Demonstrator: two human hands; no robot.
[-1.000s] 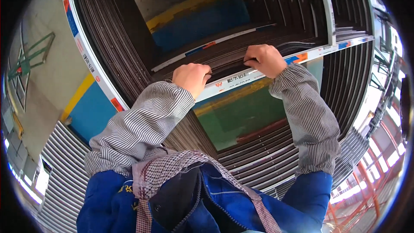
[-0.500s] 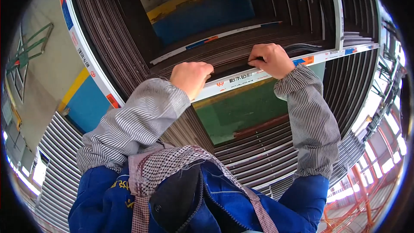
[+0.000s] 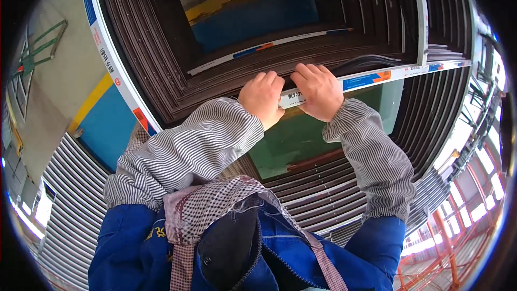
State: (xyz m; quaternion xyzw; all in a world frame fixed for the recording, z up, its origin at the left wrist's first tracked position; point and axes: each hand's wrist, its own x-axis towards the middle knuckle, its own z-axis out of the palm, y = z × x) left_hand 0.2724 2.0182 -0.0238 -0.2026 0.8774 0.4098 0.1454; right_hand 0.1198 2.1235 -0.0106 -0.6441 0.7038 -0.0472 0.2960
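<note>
My left grip [image 3: 262, 98] at twelve o'clock and right grip [image 3: 320, 92] at two curled around the white bar [image 3: 404, 73], its label [image 3: 365, 81] printed blue-orange.

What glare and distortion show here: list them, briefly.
In the head view, the white frame bows with fisheye distortion; in the head view, window patches glare near the right rim, while the stacked dark frames look dim.

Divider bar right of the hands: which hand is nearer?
Right. The right hand grips the front rail to the left of the divider bar, not touching it; the left hand is farther left on the same rail.
</note>
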